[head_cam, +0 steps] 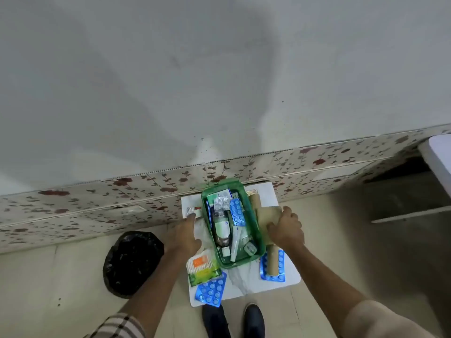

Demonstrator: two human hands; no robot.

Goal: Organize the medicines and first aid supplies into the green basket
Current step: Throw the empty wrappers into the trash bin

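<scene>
The green basket (259,236) stands on a small white table (246,284) and holds a white bottle (221,227), a blue blister strip (237,212), boxes and a tube. My left hand (186,234) lies left of the basket, fingers stretched toward a small packet (192,211). My right hand (286,228) grips a brown bandage roll (267,214) just right of the basket. Another brown roll (272,261) rests on a blue blister pack (280,267). A cotton-swab packet (202,268) and a blue blister pack (211,290) lie at the front left.
A black rubbish bag (133,261) sits on the floor left of the table. A floral-patterned wall strip (97,201) runs behind it. My shoes (253,320) stand at the table's front edge. A white shelf unit (434,157) stands at the far right.
</scene>
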